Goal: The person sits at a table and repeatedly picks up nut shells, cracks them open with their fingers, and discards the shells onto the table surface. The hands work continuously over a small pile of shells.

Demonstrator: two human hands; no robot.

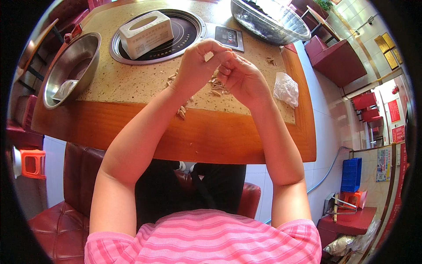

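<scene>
My left hand (199, 62) and my right hand (245, 79) meet at the fingertips above the table's near side. Thumb and index finger of the left are pinched together, touching the fingers of the right. Whatever may be between the fingertips is too small or hidden to make out. Below them, a loose pile of pale brown seeds or seed shells (217, 88) lies on the speckled tabletop (132, 84), partly covered by both hands. A few more shells (181, 113) rest by the wooden edge under my left wrist. Right of my right hand sits a crumpled white tissue (286, 89).
A white tissue box (146, 34) stands on the round black cooktop (179, 41), beside a control panel (227, 37). A steel bowl (94, 56) holding a white packet (66, 89) is at left. A large clear basin (270, 24) with dark contents stands at back right. Small scraps (271, 60) lie near it.
</scene>
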